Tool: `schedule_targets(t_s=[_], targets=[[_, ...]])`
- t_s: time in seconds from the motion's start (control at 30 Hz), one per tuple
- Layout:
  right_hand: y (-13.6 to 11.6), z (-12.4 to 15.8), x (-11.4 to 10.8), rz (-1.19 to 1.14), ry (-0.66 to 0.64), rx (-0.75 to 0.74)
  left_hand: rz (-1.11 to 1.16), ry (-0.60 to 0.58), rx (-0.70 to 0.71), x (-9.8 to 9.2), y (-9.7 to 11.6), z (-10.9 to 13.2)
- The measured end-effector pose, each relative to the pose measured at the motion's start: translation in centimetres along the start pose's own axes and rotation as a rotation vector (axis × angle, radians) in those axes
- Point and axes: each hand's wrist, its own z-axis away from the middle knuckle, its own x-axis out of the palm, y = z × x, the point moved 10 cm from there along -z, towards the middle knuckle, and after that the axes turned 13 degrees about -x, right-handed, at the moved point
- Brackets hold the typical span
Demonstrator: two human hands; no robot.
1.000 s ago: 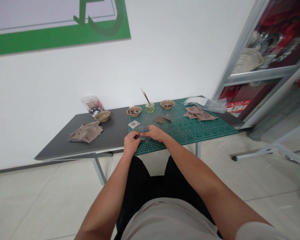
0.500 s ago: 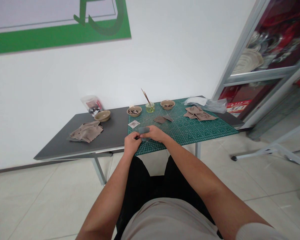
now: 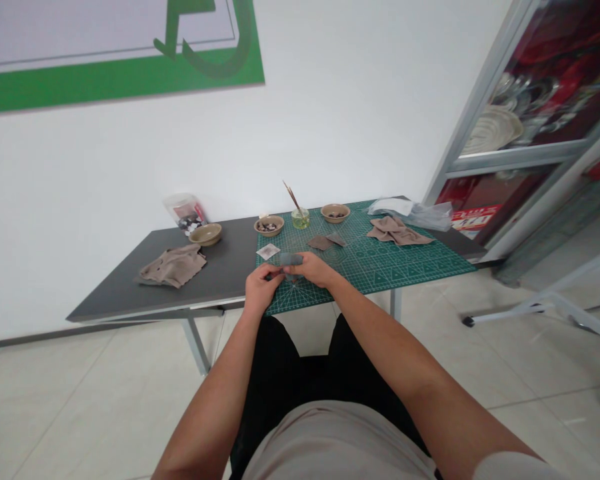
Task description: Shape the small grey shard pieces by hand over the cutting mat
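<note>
My right hand point(image 3: 314, 268) is closed round a small grey sheet point(image 3: 291, 259) that looks like sandpaper, its thumb pressed across the near face. Close against it, my left hand point(image 3: 261, 288) is also closed, thumb and fingers meeting at the sheet's lower left edge. Whatever is between the left fingertips is too small and covered to make out. Both hands are over the near left part of a green cutting mat point(image 3: 380, 270). Just beyond them lies a white square packet point(image 3: 269, 251). Brown sheet pieces point(image 3: 321, 243) rest farther back on the mat.
Along the back stand a bowl of small dark pieces point(image 3: 269, 226), a glass jar with thin sticks point(image 3: 301, 218) and another bowl point(image 3: 335, 213). Brown cloths lie left point(image 3: 173, 265) and right point(image 3: 399, 231). A tan bowl point(image 3: 205, 234), plastic tub point(image 3: 185, 212) and plastic bag point(image 3: 430, 213) are also there.
The grey sheet has tipped and curved in my right hand, so less of it shows. My left fingers have shifted slightly, flatter along its edge. The view has moved a little.
</note>
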Motion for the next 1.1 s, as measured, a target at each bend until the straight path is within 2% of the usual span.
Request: schedule_targets(t_s=[0.13, 0.33, 0.53, 1.1], targets=[[0.2, 0.0, 0.4, 0.075, -0.061, 0.036, -0.023, -0.004, 0.110, 0.2, 1.0, 0.2], [0.2, 0.0, 0.3, 0.162, -0.083, 0.038, -0.084, -0.018, 0.141, 0.7, 1.4, 0.5], [-0.1, -0.1, 0.4, 0.139, -0.070, 0.011, -0.094, -0.032, 0.123, 0.8, 1.1, 0.5], [0.8, 0.0, -0.5, 0.030, 0.024, 0.076, -0.011, -0.010, 0.061, 0.5, -0.2, 0.3]])
